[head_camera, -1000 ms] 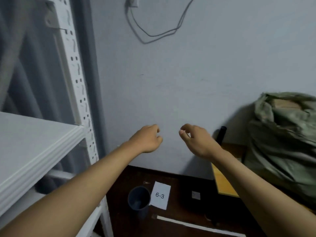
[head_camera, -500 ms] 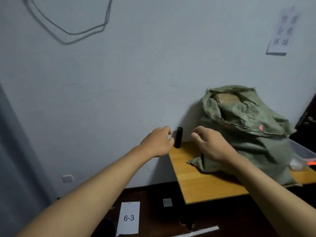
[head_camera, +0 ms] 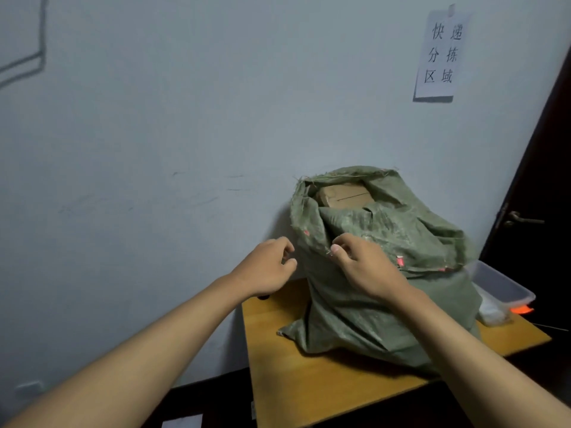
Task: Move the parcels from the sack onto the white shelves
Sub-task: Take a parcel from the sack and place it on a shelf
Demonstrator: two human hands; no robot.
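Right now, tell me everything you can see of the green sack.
The green sack looks like coarse woven plastic, creased and slumped, its frayed mouth open at the top. It stands on the wooden table against the wall. A brown cardboard parcel shows inside the mouth. The right hand rests on its front fold; the left hand is at its left edge, contact unclear.

Both hands have reached the sack (head_camera: 370, 291); right hand (head_camera: 367, 267) now touches it

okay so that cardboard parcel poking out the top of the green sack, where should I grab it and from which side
Probably from above, through the sack's open mouth. Only the parcel's flat top shows; sacking wraps its sides. Fold down the front flap near your right hand, then grip the parcel's two opposite top edges.
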